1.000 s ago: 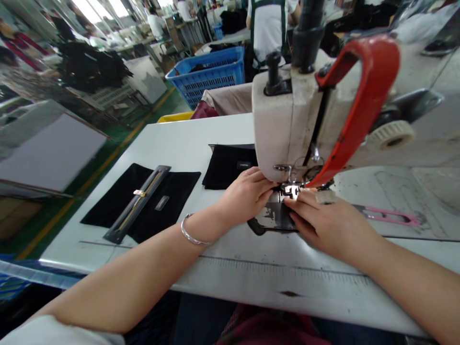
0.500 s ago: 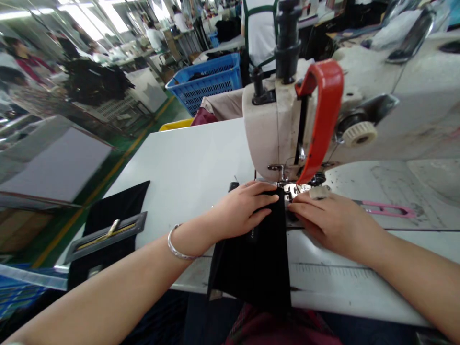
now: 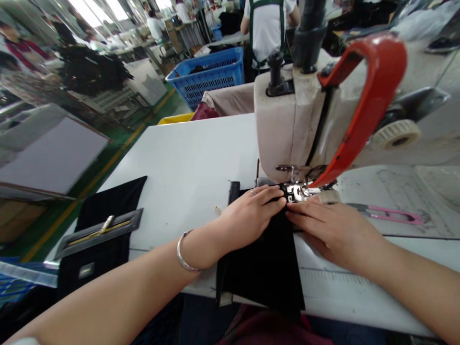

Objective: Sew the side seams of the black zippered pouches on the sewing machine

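Black fabric (image 3: 266, 268): lies in front of the sewing machine (image 3: 276, 124), reaching to the presser foot (image 3: 296, 192). Rests beneath left hand (image 3: 246, 216), with fingers stretched flat and close together. Close in front of the machine, right hand (image 3: 327, 225), with fingertips by the fabric's edge; cannot tell whether pinching. Left of the machine, zippered black piece (image 3: 100, 235); on the machine's bed, pink-handled snips (image 3: 390, 213).

a sewing workshop: an industrial sewing machine (image 3: 278, 129) stood on a white worktable (image 3: 187, 153), a blue plastic crate (image 3: 212, 81) sat beyond, black fabric (image 3: 93, 69) lay heaped beside a line-marked green floor (image 3: 117, 143), and people (image 3: 266, 33) occupied further workstations.
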`<state>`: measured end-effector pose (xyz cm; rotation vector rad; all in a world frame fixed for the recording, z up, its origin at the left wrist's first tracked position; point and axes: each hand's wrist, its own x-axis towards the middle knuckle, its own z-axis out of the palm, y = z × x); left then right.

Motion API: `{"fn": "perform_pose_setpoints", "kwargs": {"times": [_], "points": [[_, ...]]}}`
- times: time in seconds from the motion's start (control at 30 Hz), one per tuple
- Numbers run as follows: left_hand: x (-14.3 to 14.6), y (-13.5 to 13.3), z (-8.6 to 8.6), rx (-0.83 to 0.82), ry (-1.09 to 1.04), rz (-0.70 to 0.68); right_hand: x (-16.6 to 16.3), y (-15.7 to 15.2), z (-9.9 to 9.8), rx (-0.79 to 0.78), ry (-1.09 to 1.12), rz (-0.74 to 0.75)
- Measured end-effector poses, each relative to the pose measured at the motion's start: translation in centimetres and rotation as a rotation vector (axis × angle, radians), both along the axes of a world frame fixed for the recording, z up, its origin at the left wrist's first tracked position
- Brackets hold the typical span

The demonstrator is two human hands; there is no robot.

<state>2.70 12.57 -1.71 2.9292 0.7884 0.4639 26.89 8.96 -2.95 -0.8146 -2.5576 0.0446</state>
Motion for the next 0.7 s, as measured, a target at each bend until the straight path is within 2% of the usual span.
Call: {"fn": "perform_pose_setpoints", "kwargs": {"times": [0.1, 0.17, 0.3, 0.37, 0.43, 0.53, 0.63, 0.7], "points": [[0.3, 0.4, -0.1, 0.021, 0.022, 0.013, -0.2, 0.4, 0.3, -0.005, 0.002, -0.022], [0.6, -0.5, 0.4, 0.019, 0.073, 0.035, 0.1, 0.7, 0.6, -0.034, 0.010, -0.018], [0.9, -6.0, 2.8, -0.072, 0.192, 0.073, 1.2, 0.0, 2.0, -0.185, 0.008, -0.001], [0.8, -9.0, 3.5, -0.187, 0.163, 0.049, 1.7, -1.5, 2.8, -0.284, 0.001, 0.014], [0.5, -11.0, 3.4, -0.249, 0.045, 0.047, 1.8, -3.8, 3.1, -0.375, 0.029, 0.024], [0.1, -12.0, 2.3, -0.334, -0.211, 0.156, 1.1, -7.4, 2.2, -0.413, 0.110, -0.012], [0.0, -11.9, 1.6, -0.424, -0.336, 0.253, 0.0, -9.9, 0.4, -0.310, 0.165, -0.087], [0.2, -12.0, 1.5, -0.420, -0.385, 0.283, -0.6, -10.6, -0.6, -0.203, 0.180, -0.117]]}}
